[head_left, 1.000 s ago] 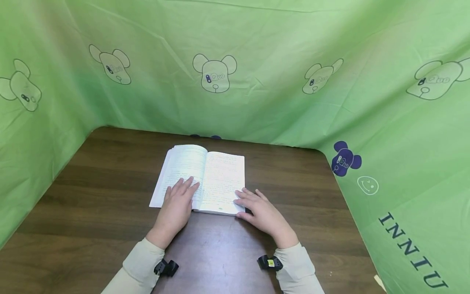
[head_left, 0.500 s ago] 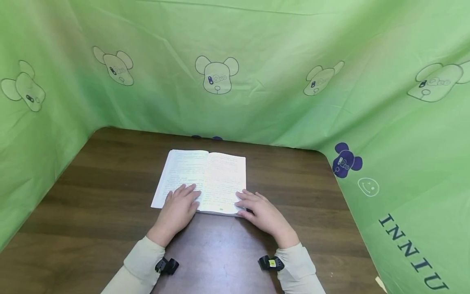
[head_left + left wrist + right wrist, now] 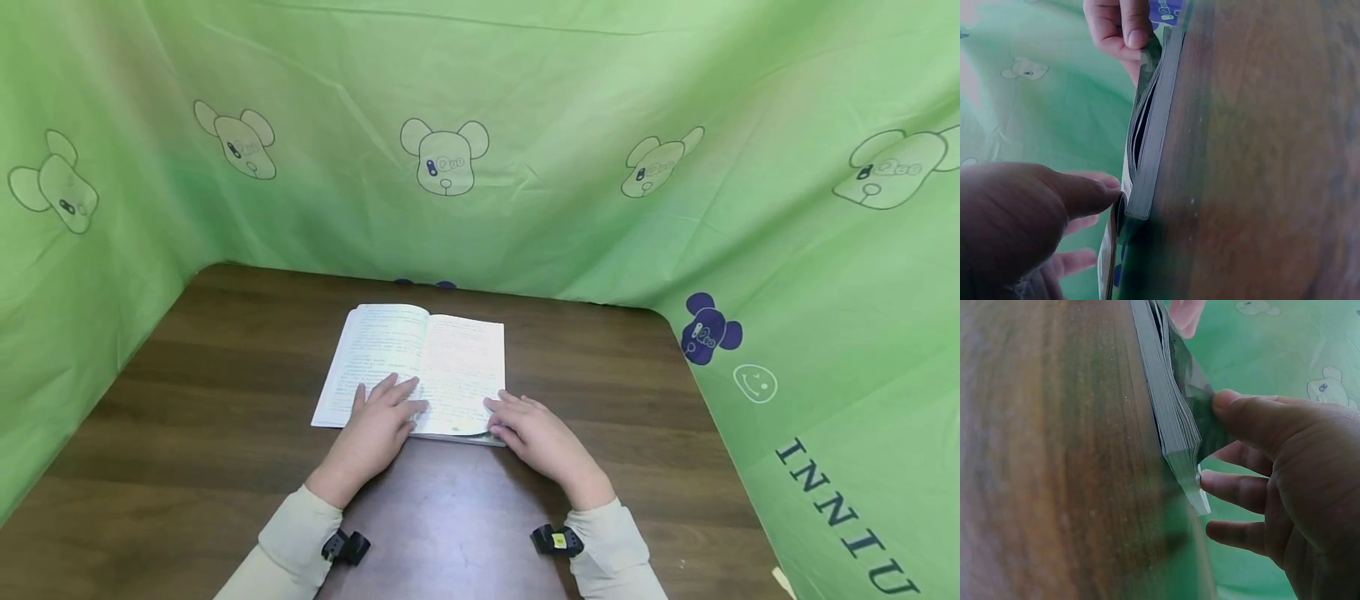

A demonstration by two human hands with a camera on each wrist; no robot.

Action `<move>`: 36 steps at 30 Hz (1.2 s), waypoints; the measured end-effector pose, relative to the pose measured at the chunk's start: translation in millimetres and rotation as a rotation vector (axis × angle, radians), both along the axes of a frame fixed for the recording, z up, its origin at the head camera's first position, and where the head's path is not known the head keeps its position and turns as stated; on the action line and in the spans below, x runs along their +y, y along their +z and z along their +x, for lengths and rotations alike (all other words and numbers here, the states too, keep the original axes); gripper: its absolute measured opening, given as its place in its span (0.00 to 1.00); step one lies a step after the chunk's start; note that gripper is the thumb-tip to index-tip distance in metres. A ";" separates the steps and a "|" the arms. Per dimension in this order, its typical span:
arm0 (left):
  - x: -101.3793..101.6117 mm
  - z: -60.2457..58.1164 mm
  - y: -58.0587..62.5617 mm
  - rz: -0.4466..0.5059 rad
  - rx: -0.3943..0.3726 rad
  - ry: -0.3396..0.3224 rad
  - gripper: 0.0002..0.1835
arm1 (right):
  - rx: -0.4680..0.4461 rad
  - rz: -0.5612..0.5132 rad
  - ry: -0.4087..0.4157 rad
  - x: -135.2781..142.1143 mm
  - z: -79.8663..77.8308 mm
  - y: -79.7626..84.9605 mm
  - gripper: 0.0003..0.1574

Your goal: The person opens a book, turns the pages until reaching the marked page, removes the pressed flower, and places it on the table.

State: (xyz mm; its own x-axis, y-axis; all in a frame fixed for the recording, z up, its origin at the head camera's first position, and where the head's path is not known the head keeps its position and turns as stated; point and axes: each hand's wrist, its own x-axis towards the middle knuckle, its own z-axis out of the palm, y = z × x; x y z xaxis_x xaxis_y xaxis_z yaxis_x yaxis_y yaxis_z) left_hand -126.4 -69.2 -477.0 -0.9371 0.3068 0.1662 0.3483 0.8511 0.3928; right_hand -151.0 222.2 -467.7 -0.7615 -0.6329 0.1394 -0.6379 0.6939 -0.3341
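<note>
An open book (image 3: 386,342) with printed pages lies on the wooden table. My left hand (image 3: 375,437) rests on the lower part of its left side, fingers spread toward the fold. In the left wrist view the left thumb (image 3: 1088,194) lies at the fold's bottom end. My right hand (image 3: 546,442) is at the lower right corner, pinching a page (image 3: 1194,403) between thumb and fingers. That page bows up from the thick stack of pages (image 3: 1166,406) beneath, with a gap showing between. The page's upper face is hidden in the right wrist view.
The dark wooden table (image 3: 225,400) extends around the book. Green cloth (image 3: 525,150) printed with bear heads hangs along its back and sides. Black wrist cameras (image 3: 347,547) sit over the pale sleeves (image 3: 292,542). A small pale object (image 3: 783,579) lies at the right table edge.
The left hand has slid slightly right, toward the fold, and its fingers have spread. The right fingers have drawn in at the corner, and the page edge there has lifted.
</note>
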 end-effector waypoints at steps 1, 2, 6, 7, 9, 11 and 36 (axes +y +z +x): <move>1.0 0.5 -0.1 0.000 0.000 -0.010 0.16 | 0.000 -0.005 -0.005 0.0 0.0 0.5 0.04; 1.7 1.2 0.2 -0.002 -0.003 -0.017 0.15 | 0.005 -0.010 -0.008 0.1 0.0 0.5 0.04; 3.6 3.4 1.1 0.012 -0.059 -0.012 0.14 | 0.027 -0.020 -0.015 0.2 -0.1 1.4 0.04; 3.6 3.8 1.2 0.016 -0.077 -0.009 0.14 | 0.039 -0.020 -0.015 0.0 -0.1 1.1 0.03; 3.5 4.7 1.1 0.026 -0.103 -0.004 0.15 | 0.067 -0.025 -0.013 -0.5 -0.4 0.7 0.06; 3.3 5.1 0.8 0.034 -0.117 0.001 0.18 | 0.093 -0.035 -0.009 -0.7 -0.8 1.0 0.09; 11.2 1.9 -0.2 0.042 -0.045 0.069 0.15 | 0.312 -0.188 -0.025 2.6 -8.2 5.4 0.09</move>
State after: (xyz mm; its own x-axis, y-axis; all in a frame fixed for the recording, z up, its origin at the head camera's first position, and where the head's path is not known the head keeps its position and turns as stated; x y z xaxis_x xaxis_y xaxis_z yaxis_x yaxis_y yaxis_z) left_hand -124.5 -58.0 -477.2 -0.9625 0.2351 0.1353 0.2710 0.8546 0.4429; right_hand -159.3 224.8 -462.3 -0.6788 -0.5561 0.4796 -0.7130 0.6553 -0.2494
